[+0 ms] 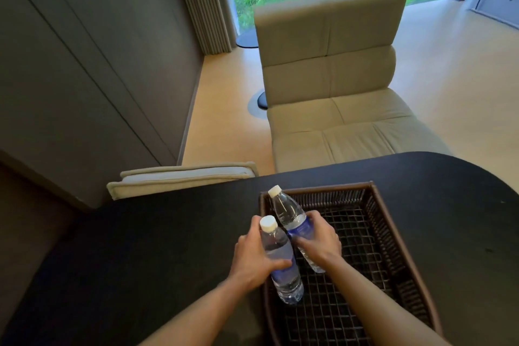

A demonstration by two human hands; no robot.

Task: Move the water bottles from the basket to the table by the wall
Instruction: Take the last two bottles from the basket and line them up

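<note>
A dark brown wicker basket (376, 222) with a wire-grid bottom stands on a black table (157, 247). My left hand (252, 255) grips a clear water bottle (278, 261) with a white cap and blue label, held over the basket's left rim. My right hand (317, 239) grips a second, similar water bottle (289, 213), tilted with its cap toward the basket's far left corner. The two bottles almost touch near their labels. No other bottle shows in the basket.
A beige padded lounge chair (331, 76) stands beyond the table. A beige cushioned chair back (179, 177) is tucked at the table's far left edge. Grey wall panels (84, 64) run along the left, with a curtain and window behind.
</note>
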